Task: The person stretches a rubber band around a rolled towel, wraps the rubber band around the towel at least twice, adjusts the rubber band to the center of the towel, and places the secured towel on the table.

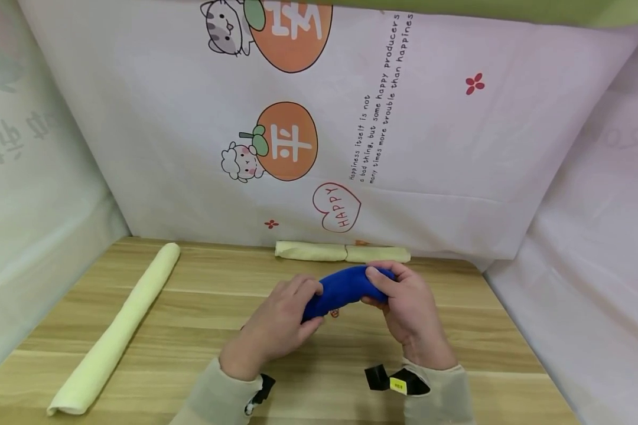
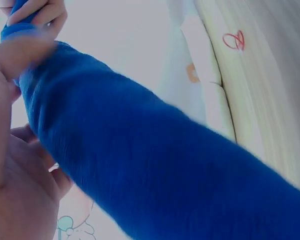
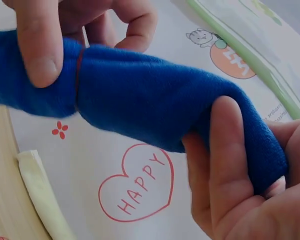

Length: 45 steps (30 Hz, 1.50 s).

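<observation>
Both hands hold a rolled blue towel [image 1: 345, 288], which bends in a slight arch above the table. Its left end is in the left hand [image 1: 279, 321], fingers over the top and thumb underneath. Around the right end curl the thumb and fingers of the right hand [image 1: 412, 307]. A thin dark-red band [image 3: 79, 80] circles the roll in the right wrist view, close to the left thumb. The towel's fuzzy surface fills much of the left wrist view.
A long pale-yellow roll [image 1: 122, 324] lies slanted on the wooden table [image 1: 319, 383] at left. A shorter pale-yellow roll [image 1: 313, 251], banded round its middle, lies by the back wall. Printed white cloth [image 1: 430, 147] encloses the back and sides.
</observation>
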Each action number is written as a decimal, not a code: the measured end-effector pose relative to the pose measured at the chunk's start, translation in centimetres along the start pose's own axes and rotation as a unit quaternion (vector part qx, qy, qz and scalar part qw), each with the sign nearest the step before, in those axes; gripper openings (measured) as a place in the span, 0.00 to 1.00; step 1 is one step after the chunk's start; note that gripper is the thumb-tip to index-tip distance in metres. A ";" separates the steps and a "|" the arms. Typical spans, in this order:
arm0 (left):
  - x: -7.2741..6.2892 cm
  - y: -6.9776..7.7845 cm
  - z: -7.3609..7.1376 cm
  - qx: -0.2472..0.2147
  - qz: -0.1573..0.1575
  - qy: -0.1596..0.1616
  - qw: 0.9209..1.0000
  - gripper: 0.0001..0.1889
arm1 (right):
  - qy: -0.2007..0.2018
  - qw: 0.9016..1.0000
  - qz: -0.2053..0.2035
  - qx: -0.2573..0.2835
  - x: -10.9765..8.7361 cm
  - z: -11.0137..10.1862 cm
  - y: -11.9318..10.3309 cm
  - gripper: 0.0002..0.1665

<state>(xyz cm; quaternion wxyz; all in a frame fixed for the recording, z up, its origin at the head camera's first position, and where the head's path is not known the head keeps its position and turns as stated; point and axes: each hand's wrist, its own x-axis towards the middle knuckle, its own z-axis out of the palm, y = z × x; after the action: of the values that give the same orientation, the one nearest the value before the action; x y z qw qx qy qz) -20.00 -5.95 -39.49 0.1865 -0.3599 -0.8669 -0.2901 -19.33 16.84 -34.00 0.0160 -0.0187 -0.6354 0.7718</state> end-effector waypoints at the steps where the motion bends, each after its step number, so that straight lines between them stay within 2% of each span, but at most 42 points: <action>1: 0.0 0.0 -0.1 -0.004 -0.008 0.000 1.000 0.21 | -0.006 1.000 0.003 -0.015 0.0 -0.1 0.0 0.10; 4: 0.0 -0.1 -0.5 -0.026 -0.038 -0.009 0.999 0.21 | -0.039 0.995 -0.007 -0.097 -0.2 -0.4 -0.1 0.19; 7: -0.1 -0.5 -0.9 -0.055 -0.070 -0.030 0.996 0.22 | -0.084 0.974 -0.057 -0.204 -0.3 -0.8 -0.2 0.27; 9: -0.1 -0.8 -1.1 -0.074 -0.083 -0.047 0.993 0.24 | -0.103 0.957 -0.097 -0.253 -0.3 -1.0 -0.2 0.27; 11: -0.2 -1.0 -1.3 -0.091 -0.087 -0.062 0.990 0.24 | -0.092 0.944 -0.122 -0.293 -0.2 -1.1 -0.2 0.24; 12: -0.3 -1.1 -1.4 -0.097 -0.087 -0.069 0.989 0.24 | -0.082 0.944 -0.120 -0.298 -0.2 -1.1 -0.2 0.21; 15: -0.4 -1.3 -1.5 -0.112 -0.079 -0.086 0.987 0.24 | -0.036 0.951 -0.089 -0.294 -0.2 -1.0 -0.3 0.17; 18: -0.4 -1.4 -1.4 -0.116 -0.072 -0.094 0.986 0.24 | -0.010 0.965 -0.049 -0.256 -0.1 -0.9 -0.3 0.16; 22: -0.4 -1.3 -1.4 -0.106 -0.055 -0.076 0.990 0.23 | 0.000 0.974 -0.029 -0.226 -0.1 -0.8 -0.3 0.15; 25: -0.3 -1.1 -1.4 -0.094 -0.021 -0.054 0.994 0.22 | 0.006 0.980 -0.019 -0.198 0.0 -0.8 -0.3 0.15; 29: -0.1 -1.1 -1.2 -0.065 0.026 -0.050 0.996 0.19 | 0.009 0.987 -0.012 -0.158 0.2 -0.8 -0.2 0.16; 36: -0.2 -1.0 -0.8 -0.035 0.041 -0.044 0.998 0.14 | 0.017 0.992 -0.016 -0.122 0.1 -0.4 -0.1 0.15; 39: -0.2 -1.0 -0.7 -0.025 0.057 -0.040 0.997 0.11 | 0.020 0.992 -0.019 -0.120 0.1 -0.3 0.0 0.14; 43: -0.3 -1.3 -0.6 -0.015 0.083 -0.033 0.996 0.14 | 0.029 0.994 -0.015 -0.107 0.3 -0.5 0.1 0.15; 45: -0.3 -1.5 -0.6 -0.015 0.077 -0.036 0.996 0.15 | 0.034 0.995 -0.011 -0.095 0.4 -0.8 0.1 0.16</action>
<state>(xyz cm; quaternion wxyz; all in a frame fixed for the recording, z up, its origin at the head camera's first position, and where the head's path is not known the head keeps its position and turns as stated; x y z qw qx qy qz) -20.83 -7.35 -39.74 0.1715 -0.4388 -0.8382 -0.2748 -19.71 17.67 -34.25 0.0437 -0.0393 -0.7052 0.7065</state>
